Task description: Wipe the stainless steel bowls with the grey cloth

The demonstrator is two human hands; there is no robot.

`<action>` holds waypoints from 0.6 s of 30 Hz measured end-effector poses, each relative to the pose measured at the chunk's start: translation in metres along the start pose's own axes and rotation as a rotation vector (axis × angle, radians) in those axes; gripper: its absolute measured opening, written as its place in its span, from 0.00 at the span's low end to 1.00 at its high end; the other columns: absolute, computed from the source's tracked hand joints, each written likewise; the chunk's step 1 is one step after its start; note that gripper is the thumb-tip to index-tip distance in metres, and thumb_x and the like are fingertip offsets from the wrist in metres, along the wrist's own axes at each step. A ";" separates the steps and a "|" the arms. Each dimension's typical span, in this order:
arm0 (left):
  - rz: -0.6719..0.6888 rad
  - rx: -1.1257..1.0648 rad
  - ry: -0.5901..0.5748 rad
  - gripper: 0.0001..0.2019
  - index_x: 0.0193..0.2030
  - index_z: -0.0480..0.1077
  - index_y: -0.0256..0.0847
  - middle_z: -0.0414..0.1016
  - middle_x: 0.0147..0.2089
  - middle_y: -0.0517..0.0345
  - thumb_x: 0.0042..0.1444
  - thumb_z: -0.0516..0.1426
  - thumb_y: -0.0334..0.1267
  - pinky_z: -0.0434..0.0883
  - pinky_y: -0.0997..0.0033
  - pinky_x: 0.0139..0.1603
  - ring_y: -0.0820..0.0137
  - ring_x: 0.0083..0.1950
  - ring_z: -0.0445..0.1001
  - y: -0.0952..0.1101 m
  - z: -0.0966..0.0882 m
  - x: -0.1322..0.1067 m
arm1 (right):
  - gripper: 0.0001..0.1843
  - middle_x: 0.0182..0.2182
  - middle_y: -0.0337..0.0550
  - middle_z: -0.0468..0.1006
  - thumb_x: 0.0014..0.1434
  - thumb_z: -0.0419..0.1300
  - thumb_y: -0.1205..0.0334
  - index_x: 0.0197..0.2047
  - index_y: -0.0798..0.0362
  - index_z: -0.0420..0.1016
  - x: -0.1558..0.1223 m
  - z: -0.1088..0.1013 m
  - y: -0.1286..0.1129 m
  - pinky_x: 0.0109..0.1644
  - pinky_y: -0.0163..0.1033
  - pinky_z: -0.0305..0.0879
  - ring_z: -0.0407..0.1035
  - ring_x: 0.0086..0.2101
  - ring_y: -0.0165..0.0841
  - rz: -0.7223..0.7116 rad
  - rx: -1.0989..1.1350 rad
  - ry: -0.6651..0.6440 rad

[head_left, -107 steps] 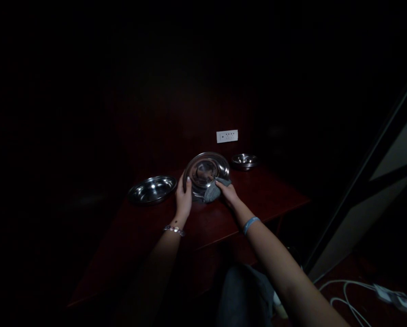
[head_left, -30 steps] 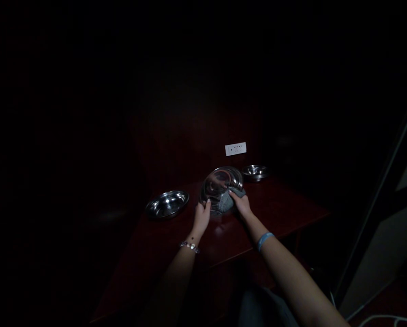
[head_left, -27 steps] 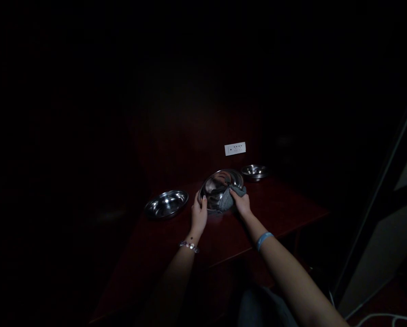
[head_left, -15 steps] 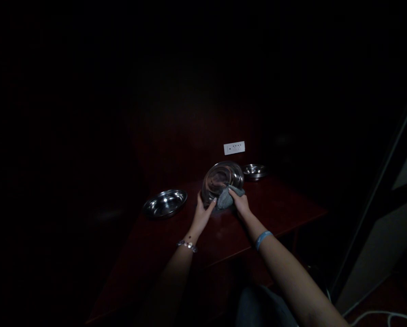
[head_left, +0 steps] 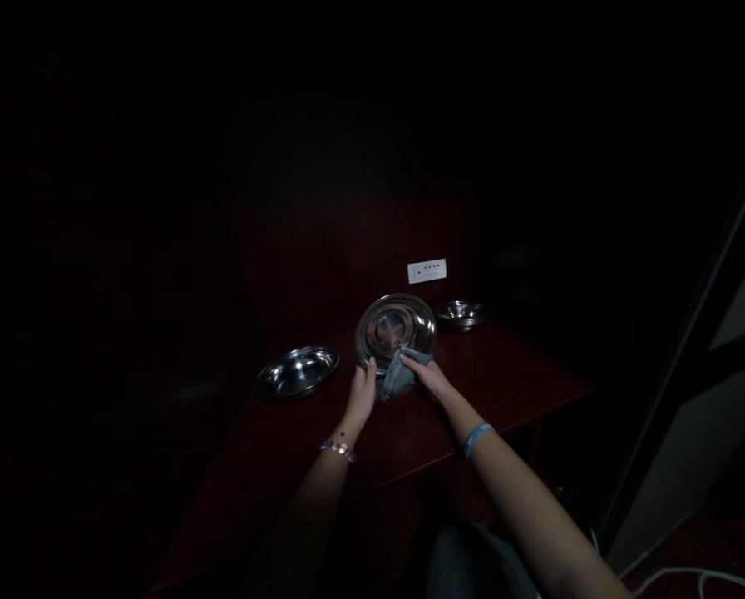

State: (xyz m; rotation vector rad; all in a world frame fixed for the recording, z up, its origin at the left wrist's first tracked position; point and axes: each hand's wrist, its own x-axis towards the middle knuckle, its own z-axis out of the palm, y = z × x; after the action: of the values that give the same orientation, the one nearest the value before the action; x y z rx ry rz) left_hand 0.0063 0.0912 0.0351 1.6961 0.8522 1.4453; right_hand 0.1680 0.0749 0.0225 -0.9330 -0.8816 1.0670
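Observation:
A round steel plate (head_left: 395,328) stands tilted up on its edge on the dark red table (head_left: 497,378), its hollow side facing me. My left hand (head_left: 361,394) grips the plate's lower left rim, fingers curled over it. My right hand (head_left: 427,376) presses a grey cloth (head_left: 396,376) against the plate's lower right part, fingers closed on the cloth. A beaded bracelet is on my left wrist and a blue band on my right.
Another steel plate (head_left: 298,370) lies flat to the left. A small stack of steel bowls (head_left: 461,314) sits at the back right. A white socket strip (head_left: 426,270) is on the dark wall behind. White cables (head_left: 690,576) lie at the lower right. The surroundings are very dark.
The plate has been turned in my hands and now faces me more squarely. The cloth and my right hand have slid down to its lower edge.

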 end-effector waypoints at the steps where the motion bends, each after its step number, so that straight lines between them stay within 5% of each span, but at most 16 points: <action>1: 0.002 -0.004 0.009 0.24 0.63 0.64 0.38 0.70 0.64 0.45 0.65 0.48 0.49 0.62 0.59 0.67 0.62 0.65 0.68 0.000 0.000 0.000 | 0.24 0.43 0.45 0.84 0.43 0.72 0.48 0.43 0.49 0.81 -0.003 0.002 0.000 0.54 0.51 0.70 0.77 0.47 0.44 0.026 0.004 -0.035; 6: 0.051 0.043 0.008 0.25 0.62 0.65 0.37 0.70 0.64 0.44 0.62 0.53 0.48 0.61 0.60 0.67 0.62 0.67 0.66 -0.003 0.002 0.000 | 0.24 0.44 0.44 0.83 0.44 0.72 0.49 0.45 0.48 0.80 -0.011 0.005 -0.001 0.50 0.47 0.72 0.76 0.47 0.42 0.074 0.028 -0.121; 13: 0.005 0.113 0.046 0.19 0.51 0.72 0.36 0.80 0.49 0.42 0.59 0.54 0.46 0.67 0.55 0.62 0.56 0.59 0.74 -0.004 -0.005 0.002 | 0.22 0.40 0.45 0.84 0.42 0.73 0.51 0.41 0.51 0.80 -0.001 0.000 -0.001 0.49 0.48 0.73 0.77 0.44 0.44 0.128 0.035 0.001; 18: 0.007 0.126 0.065 0.17 0.50 0.73 0.38 0.80 0.48 0.45 0.59 0.54 0.45 0.69 0.56 0.60 0.58 0.55 0.76 -0.005 -0.007 0.003 | 0.23 0.40 0.45 0.84 0.39 0.73 0.54 0.40 0.52 0.80 0.006 -0.004 0.002 0.54 0.49 0.70 0.77 0.46 0.44 0.059 0.082 0.085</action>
State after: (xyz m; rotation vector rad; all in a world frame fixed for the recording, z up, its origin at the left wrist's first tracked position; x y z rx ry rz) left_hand -0.0006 0.0972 0.0334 1.7540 0.9925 1.4848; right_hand 0.1724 0.0806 0.0204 -0.9337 -0.7386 1.0975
